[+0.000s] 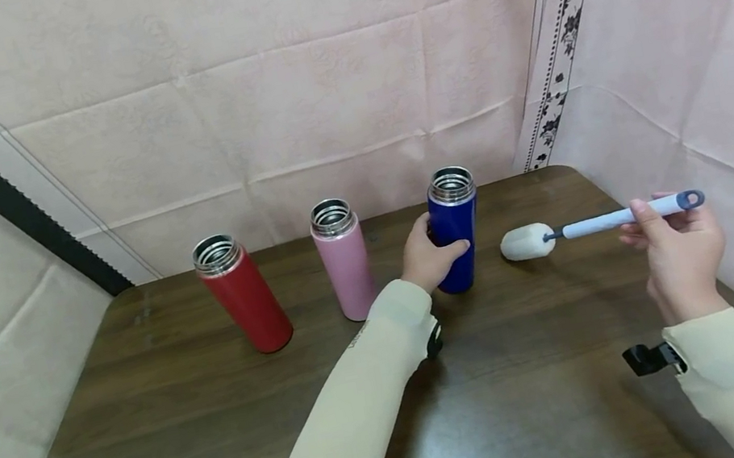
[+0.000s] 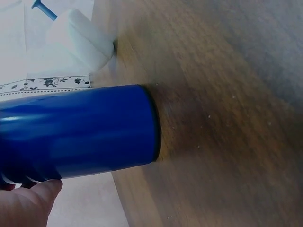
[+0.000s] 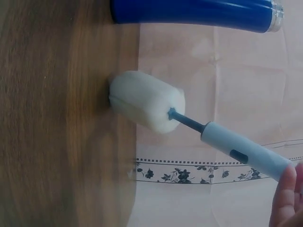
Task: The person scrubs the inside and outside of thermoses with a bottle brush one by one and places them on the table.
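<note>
My left hand (image 1: 432,257) grips a blue bottle (image 1: 456,234) around its side; the bottle is lidless, with its steel mouth facing up, and stands on the table. In the left wrist view the thumb lies along the blue bottle (image 2: 90,132). My right hand (image 1: 683,255) pinches the light blue handle of a sponge bottle brush (image 1: 602,223). Its white sponge head (image 3: 147,100) points left toward the blue bottle, apart from it, low by the tabletop. Whether the sponge touches the wood I cannot tell.
Left of the blue bottle stand an uncapped pink bottle (image 1: 347,265) and an uncapped red bottle (image 1: 247,299). All rest on a brown wooden table (image 1: 193,456). Pale cloth (image 1: 313,91) hangs behind the table and along both sides.
</note>
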Action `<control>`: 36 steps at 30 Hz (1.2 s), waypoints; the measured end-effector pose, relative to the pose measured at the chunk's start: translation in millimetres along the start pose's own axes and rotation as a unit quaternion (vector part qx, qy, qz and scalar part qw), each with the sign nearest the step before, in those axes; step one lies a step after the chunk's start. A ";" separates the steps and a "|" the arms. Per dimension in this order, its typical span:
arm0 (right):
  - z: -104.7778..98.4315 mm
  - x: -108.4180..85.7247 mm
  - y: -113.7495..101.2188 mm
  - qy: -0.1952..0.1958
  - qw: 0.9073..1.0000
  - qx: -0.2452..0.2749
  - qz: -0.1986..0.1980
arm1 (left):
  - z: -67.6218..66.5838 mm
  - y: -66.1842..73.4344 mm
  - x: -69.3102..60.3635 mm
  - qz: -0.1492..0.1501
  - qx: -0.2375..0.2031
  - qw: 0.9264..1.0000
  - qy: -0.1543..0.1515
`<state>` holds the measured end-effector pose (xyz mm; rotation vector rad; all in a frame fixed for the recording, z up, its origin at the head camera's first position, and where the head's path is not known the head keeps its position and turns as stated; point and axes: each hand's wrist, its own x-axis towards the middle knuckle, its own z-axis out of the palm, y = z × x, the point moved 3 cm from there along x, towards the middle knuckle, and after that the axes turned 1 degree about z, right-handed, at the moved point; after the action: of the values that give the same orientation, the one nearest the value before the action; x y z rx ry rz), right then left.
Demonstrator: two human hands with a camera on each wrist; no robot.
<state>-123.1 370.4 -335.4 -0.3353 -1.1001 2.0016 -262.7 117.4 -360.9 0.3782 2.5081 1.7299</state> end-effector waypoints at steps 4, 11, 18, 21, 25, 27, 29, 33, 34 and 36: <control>-0.7 -3.5 -1.6 -0.021 0.999 0.011 0.031 | 0.5 -0.4 0.4 -0.004 0.004 1.000 -0.005; -2.2 -7.9 -4.7 -0.118 0.991 0.040 0.058 | 2.3 -1.4 0.4 -0.002 0.009 1.000 0.005; -6.6 -9.8 -3.2 -0.205 0.975 0.018 0.082 | 3.9 -2.9 1.7 0.002 0.027 1.000 0.004; -8.6 -9.7 -1.8 -0.234 0.967 0.025 0.094 | 4.4 -2.8 1.8 0.001 0.031 1.000 0.003; -11.1 -10.1 0.1 -0.280 0.952 0.032 0.120 | 4.9 -3.0 1.7 -0.005 0.032 0.999 0.002; -12.9 -10.6 1.6 -0.306 0.940 0.046 0.146 | 4.9 -3.1 1.4 -0.008 0.032 0.999 0.001; -14.8 -11.5 3.1 -0.334 0.925 0.058 0.169 | 4.6 -2.5 0.6 -0.008 0.030 1.000 0.002; -17.5 -12.3 5.0 -0.383 0.898 0.081 0.202 | 4.3 -1.9 0.4 -0.005 0.028 1.000 0.003; -17.6 -12.0 5.0 -0.391 0.893 0.083 0.208 | 4.2 -2.0 0.5 -0.005 0.028 1.000 0.004; -17.7 -10.8 4.9 -0.400 0.883 0.097 0.228 | 4.1 -2.5 0.8 -0.007 0.027 1.000 0.004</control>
<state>-108.8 371.1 -351.1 0.4343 -1.3660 2.7617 -263.1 120.5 -364.7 0.3585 2.5598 1.6658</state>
